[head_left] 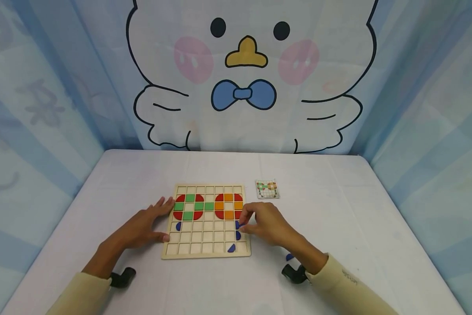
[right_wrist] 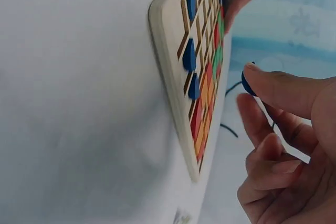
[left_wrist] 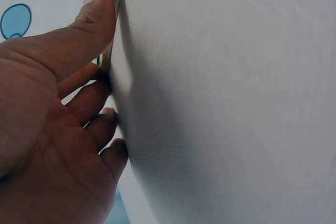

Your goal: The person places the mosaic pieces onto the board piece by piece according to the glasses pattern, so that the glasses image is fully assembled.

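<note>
A wooden grid board (head_left: 207, 236) lies on the table, with red, green and orange pieces in its far rows. Several blue pieces sit nearer, among them one (head_left: 178, 226) at the left and another (head_left: 231, 248) close to the front right corner. My left hand (head_left: 143, 225) rests at the board's left edge, thumb and fingers spread and touching it. Over the right edge, my right hand (head_left: 267, 223) pinches a small blue piece (right_wrist: 247, 84) between thumb and fingers. The right wrist view shows it raised off the board. The fingers partly hide its shape.
A small pattern card (head_left: 267, 189) lies beyond the board's far right corner. One loose blue piece (head_left: 289, 257) is on the white table (head_left: 204, 288) by the right wrist. Patterned curtains (head_left: 429, 109) enclose the table at the back and sides.
</note>
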Motion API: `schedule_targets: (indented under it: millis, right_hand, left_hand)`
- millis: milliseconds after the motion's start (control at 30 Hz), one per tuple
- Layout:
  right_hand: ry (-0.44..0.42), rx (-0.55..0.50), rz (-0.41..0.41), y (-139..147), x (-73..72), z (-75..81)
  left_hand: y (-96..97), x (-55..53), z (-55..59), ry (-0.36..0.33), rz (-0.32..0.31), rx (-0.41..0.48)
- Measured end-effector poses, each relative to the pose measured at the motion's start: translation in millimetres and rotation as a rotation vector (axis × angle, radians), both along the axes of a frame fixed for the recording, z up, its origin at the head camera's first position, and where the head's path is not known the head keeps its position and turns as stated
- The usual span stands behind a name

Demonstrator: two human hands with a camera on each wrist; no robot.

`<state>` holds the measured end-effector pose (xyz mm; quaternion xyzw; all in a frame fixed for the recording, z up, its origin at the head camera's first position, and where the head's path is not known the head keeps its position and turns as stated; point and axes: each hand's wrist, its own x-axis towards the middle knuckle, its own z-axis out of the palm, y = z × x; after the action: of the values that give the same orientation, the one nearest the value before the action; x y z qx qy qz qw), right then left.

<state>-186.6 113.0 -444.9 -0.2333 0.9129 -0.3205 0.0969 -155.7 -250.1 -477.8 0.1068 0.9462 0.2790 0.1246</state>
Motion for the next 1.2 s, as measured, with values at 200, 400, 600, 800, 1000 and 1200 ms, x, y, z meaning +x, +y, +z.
schedule_targets:
  millis: [200,400,600,800,1000,1200]
  right_hand:
    - [0.029,-0.024,0.091,-22.8,4.6,-0.2]
    - [0.05,-0.011,0.155,-44.5,7.7,-1.5]
    - [0.037,-0.018,0.169,-62.8,8.7,-1.2]
    - [-0.011,-0.068,0.205,-82.5,3.1,0.5]
    - [-0.014,-0.074,0.263,-102.8,-2.4,-2.2]
    - [0.007,0.002,0.281,-124.1,-4.8,-6.6]
  left_hand:
    - [-0.7,0.4,-0.1,-0.001,-0.001,0.003]
    - [-0.6,1.0,1.1,0.004,-0.007,0.004]
    - [-1.1,0.4,0.7,0.006,-0.01,-0.004]
    - [-1.3,-0.6,0.6,-0.015,-0.003,-0.011]
    - [-1.2,-0.5,2.5,-0.022,-0.01,-0.005]
    - [-0.7,0.2,4.5,-0.01,-0.021,-0.005]
